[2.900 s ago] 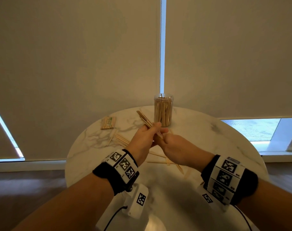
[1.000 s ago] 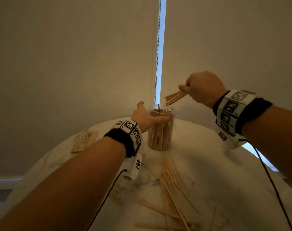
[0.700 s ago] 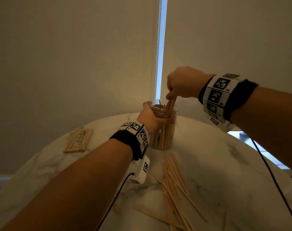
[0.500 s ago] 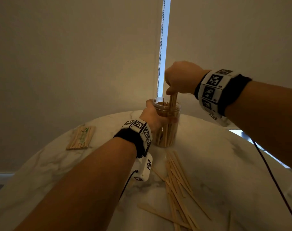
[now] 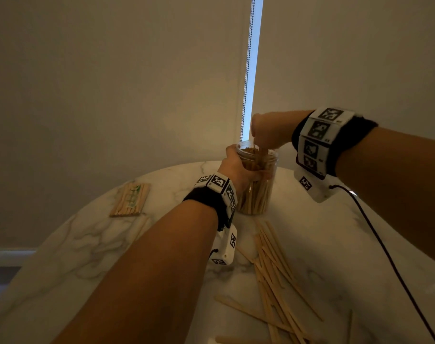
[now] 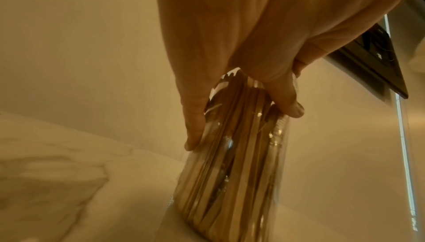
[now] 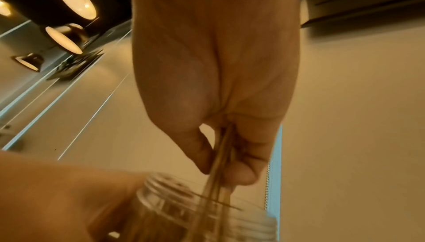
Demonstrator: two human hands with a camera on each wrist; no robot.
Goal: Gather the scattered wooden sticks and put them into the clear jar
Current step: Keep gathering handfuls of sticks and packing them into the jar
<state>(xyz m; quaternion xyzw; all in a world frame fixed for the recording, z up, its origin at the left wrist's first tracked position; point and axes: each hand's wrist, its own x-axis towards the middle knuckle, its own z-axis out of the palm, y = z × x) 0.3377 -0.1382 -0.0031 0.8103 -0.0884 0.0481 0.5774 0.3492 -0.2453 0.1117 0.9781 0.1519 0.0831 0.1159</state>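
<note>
The clear jar (image 5: 261, 194) stands at the back of the round marble table (image 5: 335, 232), packed with upright wooden sticks. My left hand (image 5: 238, 167) grips the jar's upper wall, thumb and fingers wrapped round it (image 6: 241, 118). Directly above the jar mouth, my right hand (image 5: 263, 142) pinches a small bundle of sticks (image 7: 220, 164) between thumb and fingers, their lower ends down inside the threaded neck (image 7: 207, 209). Several loose sticks (image 5: 273, 269) lie scattered on the table in front of the jar.
A flat packet of sticks (image 5: 130, 199) lies at the table's left rear. A black cable (image 5: 385, 256) hangs from my right wrist over the table's right side. Closed blinds stand right behind the table, with a bead chain (image 5: 246, 70) above the jar.
My right hand carried the bundle from above right over the jar, turned it upright and lowered it into the mouth. The left hand went from touching the jar to gripping it.
</note>
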